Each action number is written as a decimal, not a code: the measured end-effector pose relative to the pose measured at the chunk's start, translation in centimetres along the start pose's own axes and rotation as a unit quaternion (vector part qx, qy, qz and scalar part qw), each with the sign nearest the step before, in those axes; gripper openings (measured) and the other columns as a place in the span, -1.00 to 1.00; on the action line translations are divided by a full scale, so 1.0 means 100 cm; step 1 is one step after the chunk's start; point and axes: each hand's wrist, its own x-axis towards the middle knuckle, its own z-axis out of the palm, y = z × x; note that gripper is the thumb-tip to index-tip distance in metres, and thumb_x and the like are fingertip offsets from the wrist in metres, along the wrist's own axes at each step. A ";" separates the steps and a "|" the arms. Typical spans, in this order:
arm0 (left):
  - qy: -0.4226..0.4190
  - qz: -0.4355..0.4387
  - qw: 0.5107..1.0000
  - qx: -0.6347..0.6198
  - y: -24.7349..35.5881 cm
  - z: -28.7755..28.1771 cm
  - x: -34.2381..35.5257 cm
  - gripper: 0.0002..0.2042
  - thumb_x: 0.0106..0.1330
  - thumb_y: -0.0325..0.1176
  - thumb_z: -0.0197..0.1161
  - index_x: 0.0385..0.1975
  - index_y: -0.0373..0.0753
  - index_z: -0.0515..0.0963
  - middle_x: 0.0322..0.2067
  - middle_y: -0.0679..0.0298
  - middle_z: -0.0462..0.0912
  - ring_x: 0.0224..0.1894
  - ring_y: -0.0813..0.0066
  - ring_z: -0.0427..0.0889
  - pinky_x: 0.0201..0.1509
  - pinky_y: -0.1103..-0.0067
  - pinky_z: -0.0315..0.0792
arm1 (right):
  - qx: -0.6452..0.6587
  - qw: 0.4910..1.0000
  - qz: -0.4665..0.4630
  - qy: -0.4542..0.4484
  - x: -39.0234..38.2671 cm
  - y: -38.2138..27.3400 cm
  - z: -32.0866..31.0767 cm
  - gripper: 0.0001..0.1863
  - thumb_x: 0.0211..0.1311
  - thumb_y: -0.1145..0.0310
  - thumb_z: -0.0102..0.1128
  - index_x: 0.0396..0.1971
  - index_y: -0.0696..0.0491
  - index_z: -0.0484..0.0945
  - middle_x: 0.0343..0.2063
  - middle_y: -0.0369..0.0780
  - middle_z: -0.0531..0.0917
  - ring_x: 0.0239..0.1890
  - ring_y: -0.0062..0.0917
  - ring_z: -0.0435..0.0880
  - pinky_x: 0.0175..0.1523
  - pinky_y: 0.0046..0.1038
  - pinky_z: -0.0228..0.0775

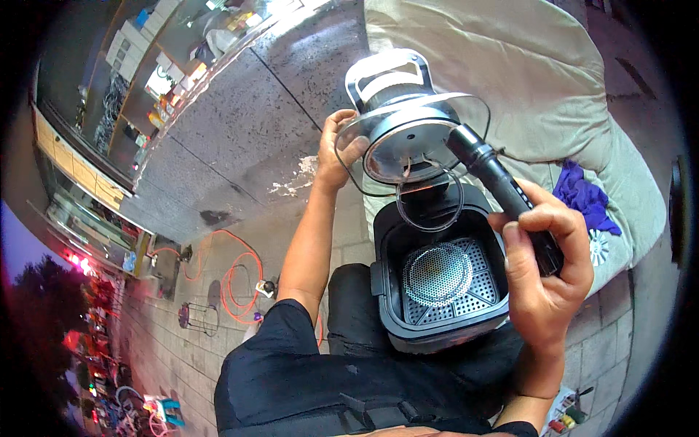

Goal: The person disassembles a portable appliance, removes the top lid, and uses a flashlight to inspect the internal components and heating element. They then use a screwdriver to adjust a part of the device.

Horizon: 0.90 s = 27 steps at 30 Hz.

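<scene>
L hand (pixel 339 154) is closed on the left edge of the glass-rimmed lid (pixel 415 142), holding it up off the lap; R hand (pixel 550 255) is wrapped round a black tool (pixel 499 178), its tip up by the lid's metal underside. Basket (pixel 419 339) sits on the lap, below & between both grips, w/ a holed tray (pixel 482 280) in it and a round mesh disc (pixel 437 273) on that. Thin black loop (pixel 429 230) hangs under the lid, left of the tool.

To do this well, I'd say: keep the L grip firm, as lid + metal handle (pixel 354 76) look heavy on top & could tip. Brace the tool along the R fingers, go gently, don't knock the glass rim, & mind the loop doesn't snag on the tip. Whether the tip touches the metal or is just beside it, can't tell from this angle.

Labels: tiny pale marks on the tool's side nr the R thumb, too small to read; no brand legible on lid or basket. Purple cloth (pixel 582 197) & white finned wheel (pixel 598 247) lie right of the R grip on a cream cover (pixel 502 44), no readable writing on either
</scene>
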 end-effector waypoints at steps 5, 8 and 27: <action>0.011 0.012 1.000 -0.023 0.004 0.010 -0.009 -0.16 0.06 -0.28 0.65 0.31 -0.24 0.25 0.15 0.16 0.52 0.26 0.32 0.48 0.38 0.38 0.36 | 0.006 1.000 -0.021 -0.014 -0.003 0.000 0.000 -0.76 0.37 0.68 0.19 -0.05 0.16 0.41 0.09 0.11 0.61 -0.15 -0.43 0.75 0.05 -0.44 0.63; 0.004 0.021 0.997 -0.078 -0.006 0.016 -0.010 -0.09 -0.02 -0.29 0.71 0.31 -0.21 0.22 0.19 0.13 0.52 0.28 0.28 0.49 0.35 0.38 0.37 | 0.045 0.999 0.021 -0.013 -0.003 -0.002 -0.001 -0.75 0.40 0.57 0.23 0.01 0.14 0.44 -0.09 -0.11 0.60 -0.35 -0.57 0.67 -0.15 -0.57 0.57; -0.029 -0.010 0.998 -0.063 -0.053 0.018 -0.028 0.07 -0.03 -0.29 0.71 0.49 -0.18 0.12 0.31 0.05 0.47 0.30 0.17 0.50 0.45 0.24 0.32 | -0.311 0.937 -0.154 -0.050 0.002 -0.029 0.065 -0.78 0.35 0.44 0.31 -0.09 0.16 0.53 -0.34 -0.22 0.54 -0.49 -0.64 0.47 -0.35 -0.57 0.31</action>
